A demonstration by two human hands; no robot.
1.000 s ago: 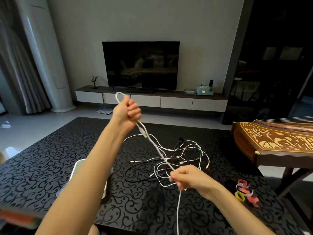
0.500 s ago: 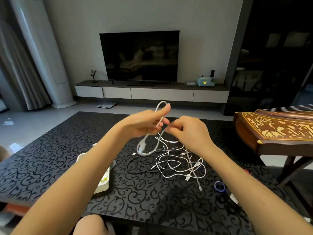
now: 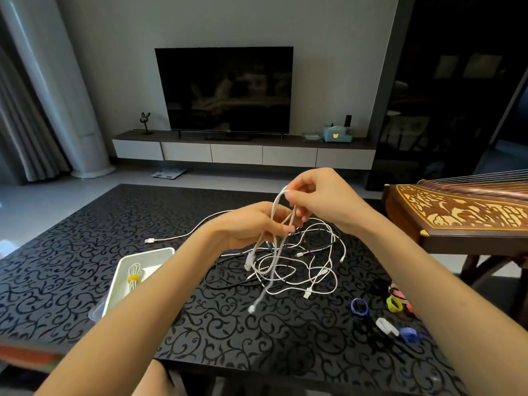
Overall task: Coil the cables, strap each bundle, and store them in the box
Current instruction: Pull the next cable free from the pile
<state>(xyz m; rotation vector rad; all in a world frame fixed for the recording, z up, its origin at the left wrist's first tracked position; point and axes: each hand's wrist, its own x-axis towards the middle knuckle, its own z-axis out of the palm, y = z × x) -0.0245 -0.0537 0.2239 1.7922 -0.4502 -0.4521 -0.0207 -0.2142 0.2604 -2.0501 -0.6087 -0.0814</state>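
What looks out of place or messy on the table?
The loose cables lie in a tangled heap mid-table, one white end straying left beyond the box. Coloured straps are scattered near the right edge. Nothing looks damaged.

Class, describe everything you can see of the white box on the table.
The white box is a shallow, rectangular tray with rounded corners and a raised rim, seemingly plastic. It sits open and flat on the dark patterned table, left of the loose cables. Inside lies one coiled white cable bundle bound by a yellow strap. The left forearm hides its near right part.
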